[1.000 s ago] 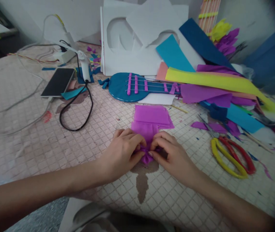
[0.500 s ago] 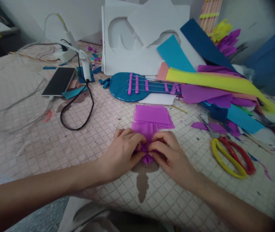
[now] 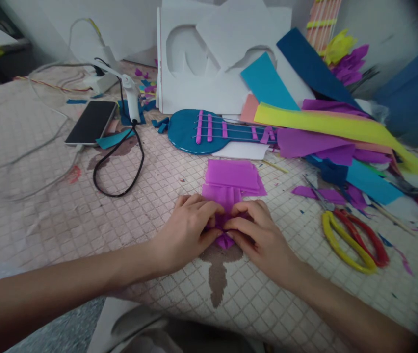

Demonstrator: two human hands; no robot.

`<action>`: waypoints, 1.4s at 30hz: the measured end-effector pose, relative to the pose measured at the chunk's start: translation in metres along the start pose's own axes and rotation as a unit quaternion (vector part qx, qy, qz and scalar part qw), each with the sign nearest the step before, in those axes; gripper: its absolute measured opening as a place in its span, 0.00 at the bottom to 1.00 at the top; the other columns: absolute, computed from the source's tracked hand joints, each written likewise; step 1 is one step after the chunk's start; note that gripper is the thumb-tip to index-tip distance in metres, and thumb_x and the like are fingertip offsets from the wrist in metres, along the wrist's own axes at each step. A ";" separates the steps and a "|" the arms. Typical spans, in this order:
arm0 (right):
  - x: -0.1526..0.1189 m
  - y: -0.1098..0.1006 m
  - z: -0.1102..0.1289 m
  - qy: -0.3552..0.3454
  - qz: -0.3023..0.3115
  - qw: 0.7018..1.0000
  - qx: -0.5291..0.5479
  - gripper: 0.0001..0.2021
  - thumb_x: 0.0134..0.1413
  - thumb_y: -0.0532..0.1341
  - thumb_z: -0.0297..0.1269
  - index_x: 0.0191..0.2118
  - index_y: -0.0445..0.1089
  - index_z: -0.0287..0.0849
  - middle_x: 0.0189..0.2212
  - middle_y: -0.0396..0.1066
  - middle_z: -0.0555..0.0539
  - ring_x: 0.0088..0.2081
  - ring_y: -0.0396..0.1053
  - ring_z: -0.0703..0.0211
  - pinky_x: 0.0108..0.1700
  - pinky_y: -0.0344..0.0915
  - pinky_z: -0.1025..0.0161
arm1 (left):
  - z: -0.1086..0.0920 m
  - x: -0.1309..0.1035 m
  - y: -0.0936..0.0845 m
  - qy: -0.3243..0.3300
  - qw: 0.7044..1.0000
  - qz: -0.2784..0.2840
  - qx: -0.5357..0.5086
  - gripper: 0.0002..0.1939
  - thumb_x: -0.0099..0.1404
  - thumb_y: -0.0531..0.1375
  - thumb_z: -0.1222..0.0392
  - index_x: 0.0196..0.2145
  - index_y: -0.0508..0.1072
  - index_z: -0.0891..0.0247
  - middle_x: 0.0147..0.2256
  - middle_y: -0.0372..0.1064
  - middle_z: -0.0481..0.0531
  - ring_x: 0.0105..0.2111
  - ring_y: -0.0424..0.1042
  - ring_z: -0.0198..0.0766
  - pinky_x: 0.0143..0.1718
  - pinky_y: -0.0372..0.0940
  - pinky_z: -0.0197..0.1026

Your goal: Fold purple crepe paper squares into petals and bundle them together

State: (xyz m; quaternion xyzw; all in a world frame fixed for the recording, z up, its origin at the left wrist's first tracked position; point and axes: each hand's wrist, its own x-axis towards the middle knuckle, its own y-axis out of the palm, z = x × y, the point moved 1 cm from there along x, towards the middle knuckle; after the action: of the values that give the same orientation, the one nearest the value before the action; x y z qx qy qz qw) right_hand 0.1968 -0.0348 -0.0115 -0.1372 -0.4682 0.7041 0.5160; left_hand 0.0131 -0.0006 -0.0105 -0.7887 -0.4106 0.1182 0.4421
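Note:
Between my hands lies a piece of purple crepe paper (image 3: pixel 225 196), gathered and pleated at its near end. My left hand (image 3: pixel 190 228) pinches the gathered paper from the left side, thumb and fingers pressed together. From the right, my right hand (image 3: pixel 260 233) pinches the same fold, its fingertips close to those of the left. Just beyond lies a small stack of purple crepe paper pieces (image 3: pixel 233 175). Behind that rests a blue miniature guitar (image 3: pixel 194 130) with pink bars and thin strings. The paper under my fingertips is partly hidden.
Scissors (image 3: pixel 347 240) with yellow and red handles lie at right. Crepe paper strips (image 3: pixel 315 120) in several colours are heaped behind them. A phone (image 3: pixel 93 122) on a cable and a black cord loop (image 3: pixel 118 193) lie at left. White boards (image 3: pixel 179 93) lean at the back.
The view has shifted very slightly. Both hands stay in the same place on the purple crepe paper, with only a tiny movement of the fingers.

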 end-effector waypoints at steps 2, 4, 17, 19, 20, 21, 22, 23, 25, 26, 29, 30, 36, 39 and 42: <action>0.000 0.000 0.000 -0.005 -0.005 1.000 -0.002 0.08 0.59 0.55 0.28 0.39 0.69 0.47 0.42 0.62 0.45 0.46 0.60 0.52 0.46 0.63 0.51 | -0.001 0.000 0.000 -0.002 1.000 0.000 -0.001 0.07 0.62 0.60 0.64 0.39 0.67 0.63 0.32 0.68 0.48 0.38 0.63 0.42 0.41 0.56 0.47; 0.000 0.000 0.000 -0.011 -0.008 1.000 -0.007 0.08 0.60 0.55 0.28 0.39 0.70 0.47 0.43 0.62 0.45 0.46 0.60 0.52 0.47 0.63 0.51 | -0.001 0.000 0.000 -0.002 1.000 -0.002 -0.001 0.07 0.62 0.60 0.65 0.39 0.67 0.63 0.33 0.68 0.48 0.38 0.64 0.42 0.41 0.56 0.48; 0.001 -0.001 0.000 -0.006 0.009 1.000 -0.002 0.09 0.59 0.56 0.28 0.39 0.72 0.46 0.42 0.64 0.44 0.46 0.61 0.52 0.47 0.63 0.51 | 0.015 -0.010 -0.019 0.038 0.992 -0.100 0.071 0.11 0.65 0.57 0.67 0.45 0.68 0.62 0.44 0.69 0.53 0.47 0.65 0.44 0.48 0.61 0.50; 0.001 -0.001 0.000 -0.009 0.008 1.000 -0.003 0.09 0.59 0.55 0.28 0.39 0.72 0.46 0.42 0.65 0.44 0.46 0.61 0.52 0.46 0.64 0.51 | 0.011 -0.020 -0.020 0.098 0.989 -0.076 0.076 0.11 0.67 0.55 0.67 0.47 0.68 0.60 0.46 0.71 0.52 0.50 0.65 0.42 0.53 0.58 0.50; 0.001 -0.001 0.000 -0.009 0.009 1.000 -0.004 0.10 0.59 0.55 0.28 0.39 0.72 0.46 0.42 0.65 0.44 0.46 0.62 0.52 0.46 0.64 0.51 | 0.008 -0.025 -0.020 0.132 0.986 -0.056 0.081 0.12 0.67 0.54 0.67 0.48 0.68 0.59 0.47 0.71 0.51 0.52 0.64 0.41 0.56 0.56 0.50; 0.001 -0.001 0.000 -0.009 0.009 1.000 -0.006 0.10 0.59 0.55 0.28 0.39 0.72 0.46 0.42 0.66 0.44 0.46 0.62 0.52 0.46 0.64 0.51 | 0.005 -0.030 -0.019 0.158 0.983 -0.031 0.090 0.14 0.68 0.54 0.67 0.50 0.67 0.59 0.49 0.70 0.50 0.54 0.63 0.41 0.59 0.53 0.51; 0.001 -0.001 0.001 -0.009 0.008 1.000 -0.007 0.10 0.59 0.55 0.27 0.39 0.72 0.46 0.42 0.66 0.44 0.46 0.62 0.52 0.46 0.64 0.51 | 0.002 -0.034 -0.017 0.175 0.979 -0.009 0.102 0.16 0.69 0.53 0.66 0.53 0.66 0.59 0.51 0.70 0.51 0.56 0.61 0.41 0.61 0.50 0.53; 0.001 -0.001 0.000 -0.008 0.007 1.000 -0.008 0.10 0.59 0.55 0.27 0.39 0.72 0.46 0.42 0.66 0.44 0.46 0.62 0.52 0.46 0.64 0.50 | 0.000 -0.038 -0.016 0.175 0.978 0.003 0.111 0.17 0.69 0.53 0.65 0.54 0.65 0.60 0.52 0.69 0.51 0.57 0.61 0.42 0.62 0.48 0.55; 0.000 -0.001 0.000 -0.007 0.006 1.000 -0.006 0.10 0.59 0.55 0.27 0.39 0.72 0.46 0.42 0.65 0.44 0.46 0.61 0.51 0.46 0.64 0.50 | -0.002 -0.046 -0.013 0.145 0.981 0.022 0.129 0.19 0.69 0.54 0.61 0.57 0.63 0.60 0.54 0.67 0.52 0.57 0.61 0.45 0.61 0.49 0.58; 0.000 -0.001 0.000 -0.008 0.006 1.000 -0.004 0.10 0.59 0.55 0.27 0.39 0.72 0.46 0.42 0.65 0.44 0.46 0.61 0.51 0.47 0.64 0.50 | -0.002 -0.048 -0.013 0.123 0.982 0.025 0.138 0.20 0.68 0.54 0.60 0.57 0.62 0.60 0.55 0.66 0.53 0.57 0.61 0.47 0.60 0.50 0.59; 0.000 0.000 0.000 -0.011 0.007 1.000 0.000 0.10 0.59 0.55 0.27 0.39 0.71 0.47 0.43 0.64 0.44 0.47 0.60 0.52 0.48 0.63 0.51 | -0.001 -0.054 -0.015 0.084 0.982 0.006 0.172 0.20 0.68 0.54 0.61 0.57 0.63 0.62 0.57 0.64 0.55 0.57 0.60 0.50 0.59 0.52 0.62; 0.000 -0.001 0.000 -0.011 0.007 1.000 0.001 0.09 0.59 0.55 0.27 0.39 0.71 0.46 0.43 0.64 0.44 0.47 0.60 0.52 0.48 0.62 0.51 | -0.002 -0.054 -0.016 0.086 0.980 -0.008 0.178 0.19 0.68 0.54 0.62 0.56 0.64 0.64 0.56 0.64 0.56 0.57 0.60 0.50 0.59 0.52 0.61; 0.000 0.000 0.001 -0.008 0.011 1.000 -0.001 0.09 0.60 0.54 0.27 0.38 0.71 0.46 0.42 0.64 0.44 0.46 0.60 0.53 0.47 0.62 0.52 | -0.013 -0.044 -0.009 0.139 0.981 0.015 0.133 0.20 0.67 0.56 0.61 0.55 0.64 0.68 0.51 0.66 0.58 0.54 0.61 0.47 0.58 0.57 0.53; 0.000 0.000 0.001 -0.007 0.012 1.000 -0.005 0.09 0.59 0.55 0.27 0.39 0.71 0.45 0.42 0.64 0.44 0.46 0.60 0.53 0.48 0.62 0.53 | -0.015 -0.041 -0.005 0.122 0.983 0.047 0.126 0.22 0.62 0.61 0.58 0.53 0.67 0.65 0.48 0.66 0.58 0.52 0.61 0.50 0.56 0.59 0.55; 0.000 0.000 0.000 -0.009 0.010 1.000 -0.006 0.09 0.59 0.55 0.27 0.39 0.71 0.45 0.42 0.64 0.44 0.46 0.60 0.53 0.48 0.62 0.53 | -0.014 -0.046 -0.005 0.122 0.981 0.060 0.137 0.23 0.62 0.62 0.57 0.53 0.66 0.62 0.50 0.65 0.57 0.55 0.59 0.53 0.58 0.56 0.61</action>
State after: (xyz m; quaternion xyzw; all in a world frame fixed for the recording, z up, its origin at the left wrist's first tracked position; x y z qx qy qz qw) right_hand 0.1967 -0.0347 -0.0116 -0.1381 -0.4759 0.7075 0.5038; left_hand -0.0110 -0.0419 -0.0070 -0.7526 -0.2849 0.1024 0.5848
